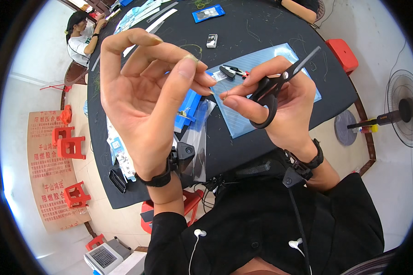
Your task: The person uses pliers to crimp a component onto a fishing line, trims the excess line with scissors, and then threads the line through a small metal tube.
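So I'm in the room, and the big thing is a black table [339, 91] with scraps all over it. Someone in a white top [79, 46] sits at the far left side. Off to the right there's a fan [404, 110], and a red stool [342, 56] sits by the table's edge. A blue sheet [238, 121] lies flat on the table, with a blue tray [190, 103] just left of it, partly behind the left hand [142, 91]. That hand is up over the table, thumb and index pinched together. The right hand [291, 110] grasps black scissors [285, 75], thumb through a loop, blades angled up and right; can't tell if its fingertips pinch anything too. Farther back lies a blue packet [209, 13]. Snips [228, 71] rest on the sheet, and a little box [212, 41] sits beyond. Tiniest: the green thread [199, 49], in the left fingertips.
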